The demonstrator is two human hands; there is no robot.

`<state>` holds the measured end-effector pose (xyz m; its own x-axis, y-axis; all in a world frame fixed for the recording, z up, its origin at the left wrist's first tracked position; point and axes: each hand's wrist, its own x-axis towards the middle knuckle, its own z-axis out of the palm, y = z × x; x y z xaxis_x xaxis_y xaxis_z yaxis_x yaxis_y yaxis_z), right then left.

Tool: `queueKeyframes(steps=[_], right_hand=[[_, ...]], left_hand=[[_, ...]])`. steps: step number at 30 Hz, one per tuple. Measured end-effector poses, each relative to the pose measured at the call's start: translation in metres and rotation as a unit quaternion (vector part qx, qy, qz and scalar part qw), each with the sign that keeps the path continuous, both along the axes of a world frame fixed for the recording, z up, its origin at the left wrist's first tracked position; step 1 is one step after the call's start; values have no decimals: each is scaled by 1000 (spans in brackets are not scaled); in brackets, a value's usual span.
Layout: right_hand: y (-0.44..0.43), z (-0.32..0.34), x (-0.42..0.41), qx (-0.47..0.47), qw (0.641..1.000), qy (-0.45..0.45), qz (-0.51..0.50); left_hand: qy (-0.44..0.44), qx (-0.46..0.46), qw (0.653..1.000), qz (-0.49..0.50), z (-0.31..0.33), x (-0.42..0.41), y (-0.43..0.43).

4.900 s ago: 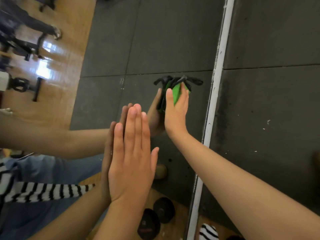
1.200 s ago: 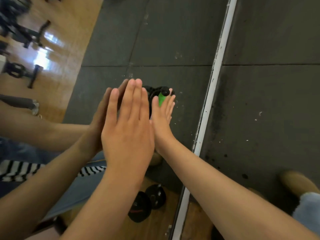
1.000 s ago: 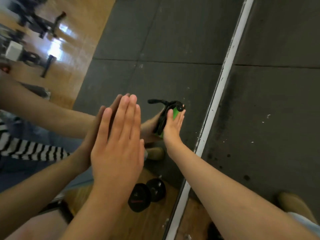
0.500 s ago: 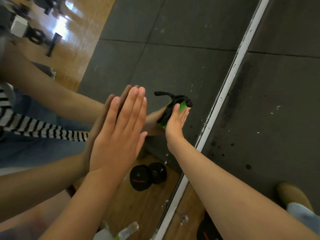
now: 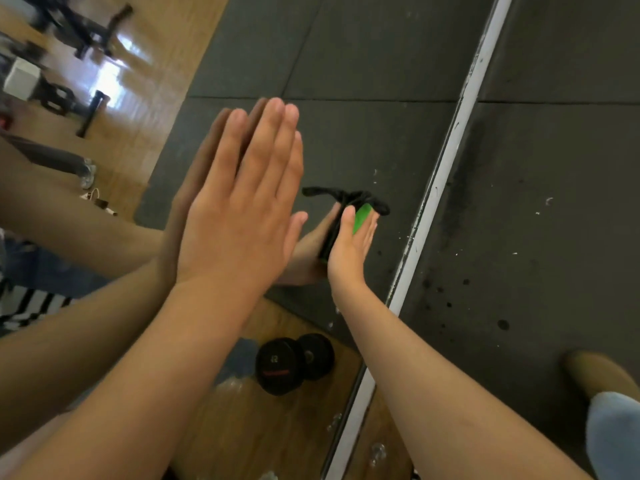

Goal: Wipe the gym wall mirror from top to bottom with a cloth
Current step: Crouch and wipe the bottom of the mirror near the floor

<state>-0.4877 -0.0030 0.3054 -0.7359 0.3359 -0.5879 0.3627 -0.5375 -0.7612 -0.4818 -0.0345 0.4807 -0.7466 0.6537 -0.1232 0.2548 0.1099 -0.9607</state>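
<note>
- so, your left hand lies flat on the mirror, fingers straight and pressed together, holding nothing; i'd judge it's there to brace you as you lean in.
- your right hand, at 3 o'clock of the left, presses the cloth against the glass with straight fingers; a flat palm spreads pressure across the wad.
- the cloth, green with black folds, peeks out at 12 o'clock of those fingertips, near the pale frame strip at 3 o'clock.
- you're probably low on the pane: the dumbbell reflected at 6 o'clock suggests the floor is close, so few strokes remain.
</note>
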Motion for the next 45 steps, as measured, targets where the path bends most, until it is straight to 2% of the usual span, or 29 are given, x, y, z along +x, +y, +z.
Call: queueKeyframes(steps=[3, 5, 9, 12, 16, 18, 20, 22, 24, 26, 31, 36, 38, 42, 45], right_hand=[[-33, -21, 48, -63, 995, -66, 34], [-50, -14, 65, -72, 994, -68, 55], [-55, 23, 58, 12, 999, 30, 39], [-62, 19, 64, 42, 997, 65, 17], [-94, -22, 118, -61, 994, -63, 62], [-108, -28, 139, -95, 987, -93, 85], [-110, -25, 139, -97, 989, -75, 80], [-102, -15, 127, -59, 996, -27, 68], [-93, -7, 112, -25, 998, 40, 50], [-87, -6, 107, -20, 997, 63, 51], [-78, -36, 109, -46, 997, -2, 64], [-108, -24, 171, -100, 987, 32, 123], [-110, -26, 166, -100, 989, 27, 102], [-72, -57, 106, -60, 993, -47, 85], [-76, -56, 137, -54, 991, -11, 121]], left_hand=[[-21, 33, 999, -4, 0, -1, -3], [-68, 81, 994, 30, -2, 14, -8], [-113, 45, 990, 73, -23, 63, -50], [-142, 46, 980, 131, -21, 94, -71], [-136, 21, 980, 145, -14, 140, -87], [-126, 28, 980, 149, -15, 159, -106], [-102, 56, 986, 120, -20, 168, -131], [-77, 57, 993, 62, -26, 169, -148], [-56, 41, 996, 50, -28, 167, -153], [-51, 34, 997, 48, -28, 167, -151], [-36, 25, 998, 42, -31, 168, -152], [-29, 12, 999, 35, -30, 170, -150], [-31, 15, 998, 53, -29, 170, -150], [-27, 16, 998, 48, -33, 168, -151], [-21, 11, 999, 35, -34, 168, -152]])
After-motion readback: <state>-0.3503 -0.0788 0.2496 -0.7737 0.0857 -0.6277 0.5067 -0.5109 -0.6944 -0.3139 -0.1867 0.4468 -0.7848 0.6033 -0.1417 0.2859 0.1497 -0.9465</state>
